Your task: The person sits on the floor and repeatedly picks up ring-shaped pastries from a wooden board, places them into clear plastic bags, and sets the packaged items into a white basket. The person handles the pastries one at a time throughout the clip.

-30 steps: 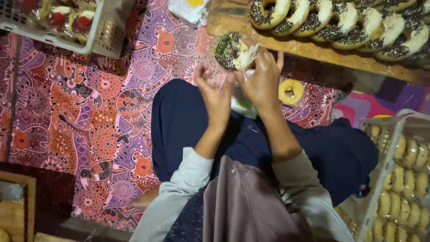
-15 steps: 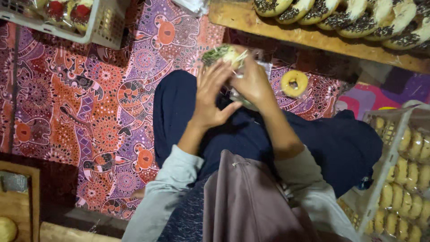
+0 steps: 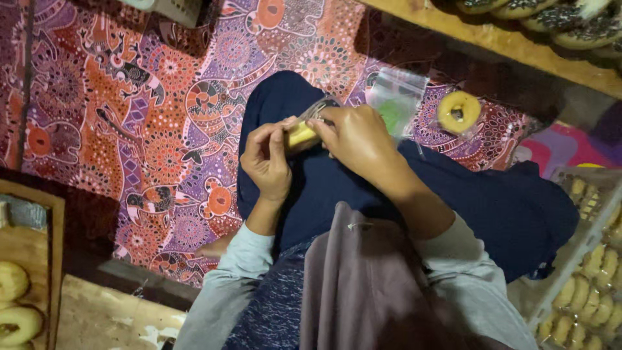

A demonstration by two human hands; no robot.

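Note:
I sit on a patterned red and purple cloth [image 3: 149,129] with my dark blue skirt [image 3: 363,194] over my knees. Both hands meet above my lap on a doughnut in a clear plastic bag [image 3: 304,133]. My left hand [image 3: 269,162] pinches its near end. My right hand [image 3: 356,139] covers it from above, so most of the doughnut is hidden. Just beyond my right hand lie clear plastic bags [image 3: 396,97].
A plain yellow doughnut [image 3: 459,111] lies on the cloth at the right. A wooden board [image 3: 518,42] with dark-topped doughnuts runs along the top right. A white crate [image 3: 596,259] of plain doughnuts stands at the right. More doughnuts [image 3: 16,304] rest on a wooden tray at the lower left.
My hands have come down from the board to my lap with the bagged doughnut. The view has tilted down, so the crate at the top left is nearly out of sight.

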